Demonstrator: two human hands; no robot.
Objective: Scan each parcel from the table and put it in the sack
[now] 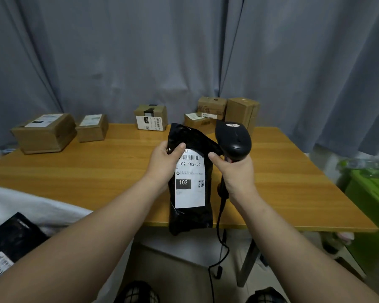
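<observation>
Parcel [190, 217] at frame centre pinched by left grip [164, 162], scanner [233, 138] clasped in right grip [236, 173]: scanning step, next needing aim at barcode [189, 158].

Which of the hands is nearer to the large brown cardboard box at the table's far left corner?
Left. The left hand grips the black plastic mailer right of the large brown cardboard box; the right hand, holding the black handheld scanner, is farther right still.
</observation>
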